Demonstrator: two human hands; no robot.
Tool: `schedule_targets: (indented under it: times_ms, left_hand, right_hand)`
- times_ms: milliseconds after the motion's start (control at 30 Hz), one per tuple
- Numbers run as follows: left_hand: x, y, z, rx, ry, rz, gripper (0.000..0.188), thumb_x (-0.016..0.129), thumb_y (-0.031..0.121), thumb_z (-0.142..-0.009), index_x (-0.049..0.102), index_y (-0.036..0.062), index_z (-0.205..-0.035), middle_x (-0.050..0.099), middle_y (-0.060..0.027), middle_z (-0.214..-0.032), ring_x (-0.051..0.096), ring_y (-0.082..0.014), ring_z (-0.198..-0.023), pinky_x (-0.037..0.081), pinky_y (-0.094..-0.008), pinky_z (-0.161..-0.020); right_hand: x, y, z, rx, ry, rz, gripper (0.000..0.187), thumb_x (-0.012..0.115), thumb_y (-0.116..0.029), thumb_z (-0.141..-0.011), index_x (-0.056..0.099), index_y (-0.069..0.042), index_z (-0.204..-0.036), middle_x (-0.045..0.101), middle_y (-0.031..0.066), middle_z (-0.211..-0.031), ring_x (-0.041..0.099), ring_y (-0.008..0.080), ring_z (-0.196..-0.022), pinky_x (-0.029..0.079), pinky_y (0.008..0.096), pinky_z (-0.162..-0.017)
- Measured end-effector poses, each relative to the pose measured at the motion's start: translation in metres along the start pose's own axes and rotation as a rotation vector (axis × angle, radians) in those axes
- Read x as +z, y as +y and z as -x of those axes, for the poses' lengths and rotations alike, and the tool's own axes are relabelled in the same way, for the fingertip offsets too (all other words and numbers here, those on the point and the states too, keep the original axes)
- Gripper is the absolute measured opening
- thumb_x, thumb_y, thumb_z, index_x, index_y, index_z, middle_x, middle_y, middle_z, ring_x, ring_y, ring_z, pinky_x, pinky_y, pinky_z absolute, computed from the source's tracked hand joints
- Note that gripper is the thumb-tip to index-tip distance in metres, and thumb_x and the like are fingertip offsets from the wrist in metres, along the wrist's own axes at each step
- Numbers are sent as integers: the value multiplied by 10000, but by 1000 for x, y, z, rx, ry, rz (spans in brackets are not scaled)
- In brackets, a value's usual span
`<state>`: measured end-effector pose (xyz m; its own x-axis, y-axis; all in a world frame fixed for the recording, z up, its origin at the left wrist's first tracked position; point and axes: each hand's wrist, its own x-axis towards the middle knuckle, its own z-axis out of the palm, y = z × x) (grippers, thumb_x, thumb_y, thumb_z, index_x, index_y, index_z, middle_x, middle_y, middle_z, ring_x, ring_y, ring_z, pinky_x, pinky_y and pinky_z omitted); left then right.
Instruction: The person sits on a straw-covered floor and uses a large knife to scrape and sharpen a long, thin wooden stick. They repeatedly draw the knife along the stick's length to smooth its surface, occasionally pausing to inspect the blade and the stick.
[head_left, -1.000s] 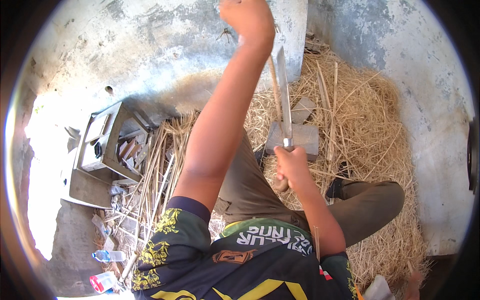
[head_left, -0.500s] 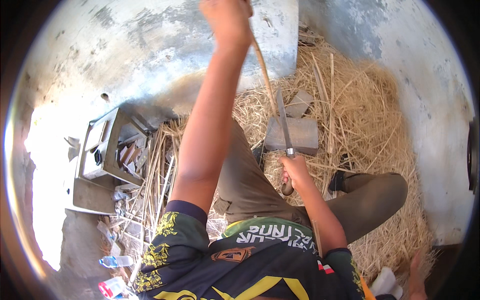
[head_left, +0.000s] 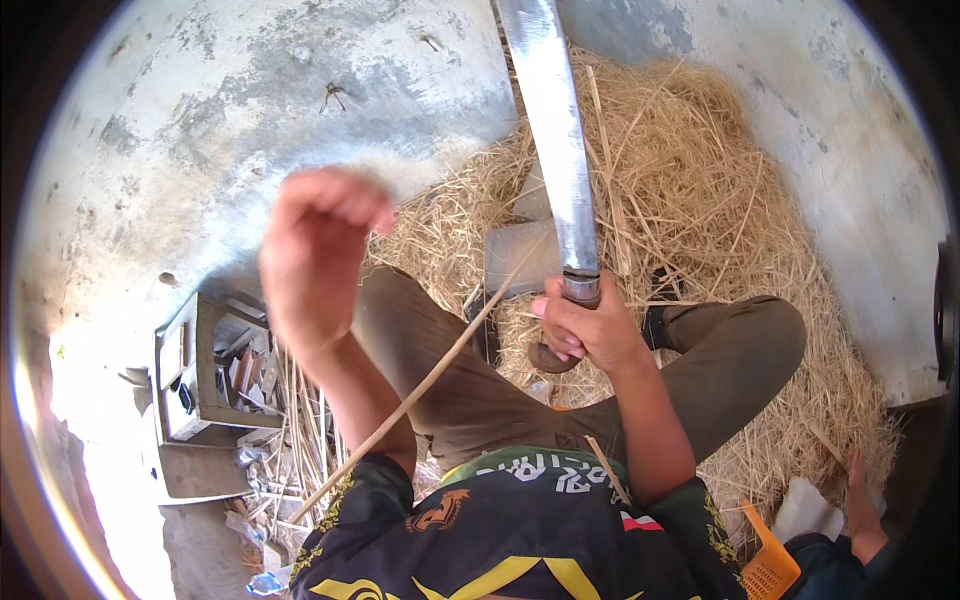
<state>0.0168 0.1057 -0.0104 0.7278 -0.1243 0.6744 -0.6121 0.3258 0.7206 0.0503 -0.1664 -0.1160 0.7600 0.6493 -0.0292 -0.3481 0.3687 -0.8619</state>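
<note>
In my right hand (head_left: pixel 590 325) is the curved wooden handle of a machete (head_left: pixel 558 140), its broad, shiny blade pointing up and away from me. My left hand (head_left: pixel 325 255) is raised at the left, blurred, its fingers loosely bent with no object visible in them. A thin wooden stick (head_left: pixel 440 365) slants across my left forearm, apart from the fingers. Its far end reaches a grey block (head_left: pixel 508 262) between my legs, and its near end lies by my left sleeve.
Straw and shavings (head_left: pixel 700 200) cover the floor between pale walls (head_left: pixel 250 90). At left stands an open box-like cabinet (head_left: pixel 205 410) with scraps inside, beside a bundle of thin strips (head_left: pixel 305 400). Lower right are an orange perforated piece (head_left: pixel 770 570) and another person's bare limb (head_left: pixel 862 510).
My left hand has come down and left, away from the stick it held upright. The stick now slants toward me. My right hand has raised the machete nearer the camera.
</note>
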Motion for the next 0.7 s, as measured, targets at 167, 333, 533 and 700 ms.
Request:
schedule_targets:
  times_ms: [167, 333, 533, 700]
  left_hand:
    - [55, -79, -37, -321, -54, -179, 781, 825, 424, -823, 513, -6, -1395, 640, -142, -1262, 632, -253, -1132, 496, -407, -955]
    - [42, -116, -18, -444, 131, -18, 360, 656, 176, -996, 592, -55, -1266, 724, -166, -1057, 697, -253, -1000, 544, -407, -935]
    - [15, -137, -5, -198, 390, -160, 248, 650, 114, -999, 648, -81, -1152, 754, -188, -1006, 734, -242, -974, 570, -398, -936]
    - [18, -135, 0, -237, 503, -117, 191, 667, 74, -984, 664, -85, -1089, 743, -208, -1016, 735, -247, -978, 586, -379, -916]
  right_hand:
    - [0, 7, 0, 98, -3, -22, 262, 655, -33, -927, 481, -90, -740, 448, -27, -521, 413, 64, -398, 335, 263, -396]
    - [-14, 18, -10, 129, 129, 253, 229, 729, -151, -908, 609, -34, -753, 597, 3, -611, 524, 81, -468, 412, 262, -471]
    - [-29, 60, -42, -236, 687, 803, 195, 762, -142, -857, 627, -1, -866, 622, 33, -679, 559, 97, -620, 447, 316, -576]
    - [-50, 94, -53, -156, 698, 500, 169, 767, -67, -830, 618, -16, -893, 598, -14, -707, 541, 41, -694, 452, 268, -600]
